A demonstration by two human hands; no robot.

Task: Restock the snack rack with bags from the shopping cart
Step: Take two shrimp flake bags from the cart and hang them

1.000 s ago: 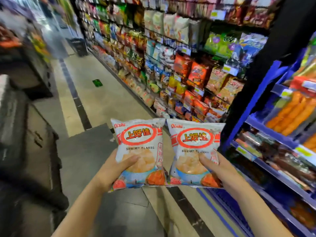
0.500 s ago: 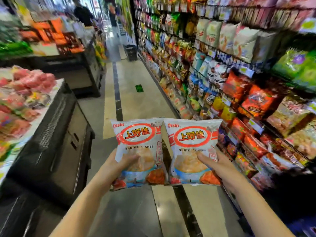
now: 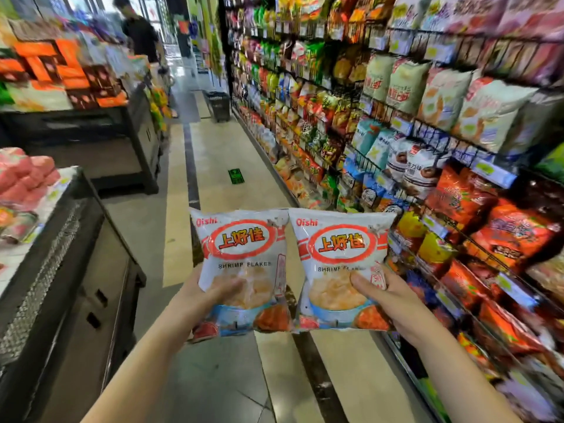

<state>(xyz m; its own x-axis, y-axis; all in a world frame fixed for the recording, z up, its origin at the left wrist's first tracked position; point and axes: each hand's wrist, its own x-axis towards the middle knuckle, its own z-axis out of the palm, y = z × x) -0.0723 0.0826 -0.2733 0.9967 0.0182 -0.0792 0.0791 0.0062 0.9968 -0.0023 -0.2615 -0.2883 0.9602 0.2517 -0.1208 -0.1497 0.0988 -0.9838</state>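
I hold two white Oishi shrimp flakes bags upright and side by side in front of me, over the aisle floor. My left hand (image 3: 201, 296) grips the left bag (image 3: 242, 257) at its lower part, thumb across the front. My right hand (image 3: 389, 296) grips the right bag (image 3: 338, 261) the same way. The snack rack (image 3: 406, 123) runs along my right, its wire shelves packed with bags of many colours. The right bag's edge sits close to the rack's lower shelves. No shopping cart is in view.
A dark display counter (image 3: 70, 270) with pink packets stands close on my left. Further down the aisle are a black basket (image 3: 218, 105) on the floor, a green floor sticker (image 3: 236, 176), and a person (image 3: 139, 32) in a dark shirt beside another display.
My view has swung left, from the blue end shelf to looking down the aisle along the snack rack. Both hands keep the same grip on the two bags.
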